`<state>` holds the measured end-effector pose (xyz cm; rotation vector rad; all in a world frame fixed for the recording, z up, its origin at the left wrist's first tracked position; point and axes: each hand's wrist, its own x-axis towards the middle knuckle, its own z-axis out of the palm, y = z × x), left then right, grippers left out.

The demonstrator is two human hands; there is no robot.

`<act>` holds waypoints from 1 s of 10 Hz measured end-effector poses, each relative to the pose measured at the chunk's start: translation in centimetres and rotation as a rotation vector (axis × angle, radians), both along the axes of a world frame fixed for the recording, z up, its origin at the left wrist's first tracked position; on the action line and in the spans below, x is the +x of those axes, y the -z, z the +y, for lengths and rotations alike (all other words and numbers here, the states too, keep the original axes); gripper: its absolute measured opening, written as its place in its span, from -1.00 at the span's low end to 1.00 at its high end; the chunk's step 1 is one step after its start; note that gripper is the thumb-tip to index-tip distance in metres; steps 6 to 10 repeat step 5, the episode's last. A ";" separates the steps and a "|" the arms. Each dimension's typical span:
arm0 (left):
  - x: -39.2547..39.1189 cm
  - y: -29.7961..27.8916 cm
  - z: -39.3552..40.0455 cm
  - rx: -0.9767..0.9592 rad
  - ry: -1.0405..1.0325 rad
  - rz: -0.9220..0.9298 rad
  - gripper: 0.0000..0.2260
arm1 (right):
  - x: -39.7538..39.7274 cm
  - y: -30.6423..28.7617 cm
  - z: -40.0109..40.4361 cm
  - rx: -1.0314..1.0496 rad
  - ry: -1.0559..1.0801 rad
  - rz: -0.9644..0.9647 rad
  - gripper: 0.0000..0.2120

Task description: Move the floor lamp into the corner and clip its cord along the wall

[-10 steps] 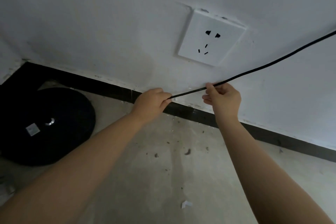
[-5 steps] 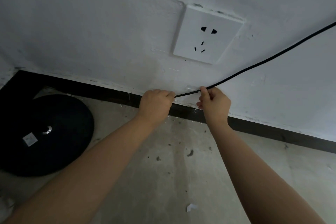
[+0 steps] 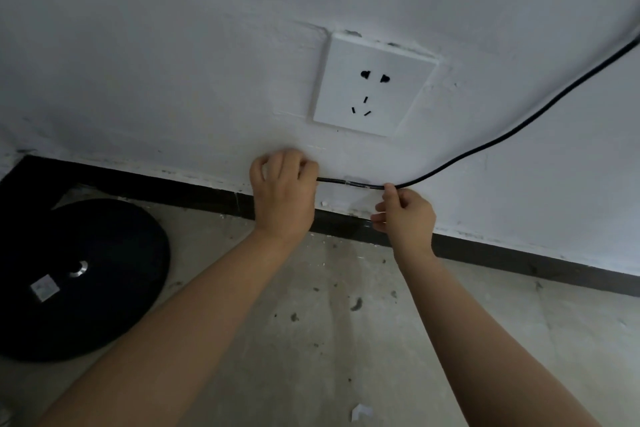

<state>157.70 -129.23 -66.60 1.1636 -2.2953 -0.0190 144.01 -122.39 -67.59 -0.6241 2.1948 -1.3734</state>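
Note:
A thin black cord (image 3: 505,137) comes down from the upper right across the white wall and runs level just above the black baseboard. My left hand (image 3: 282,196) grips the cord's left stretch. My right hand (image 3: 405,215) pinches the cord farther right, from below. Between the hands the cord passes over a small clear clip (image 3: 348,181) on the wall. The lamp's round black base (image 3: 79,279) lies on the floor at the left, near the corner; its pole is out of view.
A white wall socket (image 3: 374,83) sits above my hands with nothing plugged in. The black baseboard (image 3: 519,255) runs along the wall's foot. The concrete floor carries dark specks and a small white scrap (image 3: 360,412) near the bottom edge.
Both hands have brought the cord down from mid-wall to just above the baseboard, and the stretch between them now lies level against the wall at the clip.

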 end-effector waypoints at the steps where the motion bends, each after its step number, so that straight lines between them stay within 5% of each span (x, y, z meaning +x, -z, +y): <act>1: 0.4 0.3 0.4 -0.017 -0.046 0.057 -0.72 | -0.2 -0.4 0.3 -0.008 -0.001 -0.149 -0.78; 3: 1.3 -0.5 2.0 0.016 0.050 0.025 -0.68 | -0.1 -0.8 1.3 0.009 -0.124 -0.260 -0.81; 5: 1.0 -4.4 1.8 -0.252 0.180 -0.014 -0.71 | -0.6 -3.1 2.2 0.088 -0.241 -0.240 -0.83; 10: 1.0 -4.4 1.8 -0.252 0.180 -0.014 -0.71 | -0.6 -3.1 2.2 0.088 -0.241 -0.240 -0.83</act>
